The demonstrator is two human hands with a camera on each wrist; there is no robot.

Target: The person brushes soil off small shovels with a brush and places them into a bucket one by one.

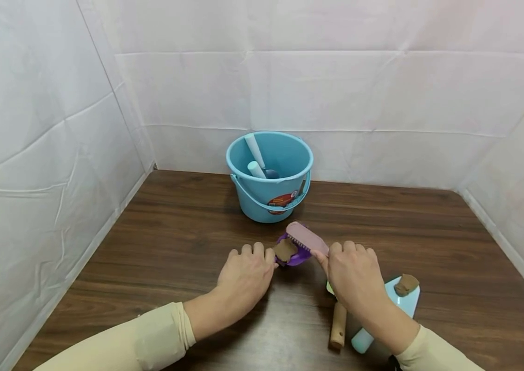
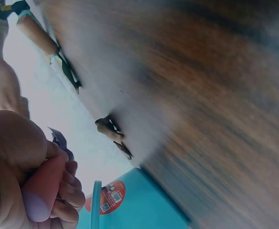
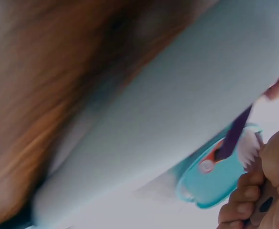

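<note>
A small purple dustpan [image 1: 300, 257] is in my left hand [image 1: 247, 270], whose fingers wrap its pink handle [image 2: 47, 183] in the left wrist view. My right hand [image 1: 352, 273] grips a small pink hand brush [image 1: 307, 238], held above the dustpan; its pale bristles [image 3: 247, 149] show in the right wrist view. A brown, dry leaf-like piece [image 1: 285, 250] appears against the dustpan in the head view, under the brush's edge. A crumpled brown piece [image 2: 109, 130] lies on the table in the left wrist view. Whether they are the same piece, I cannot tell.
A blue bucket [image 1: 262, 202] with two pale-handled tools stands at the back. By my right wrist lie a wooden-handled tool [image 1: 338, 325] and a light blue trowel [image 1: 409, 301], which bears another brown piece [image 1: 406, 284]. White sheets [image 1: 327, 93] enclose the table [image 1: 174, 242].
</note>
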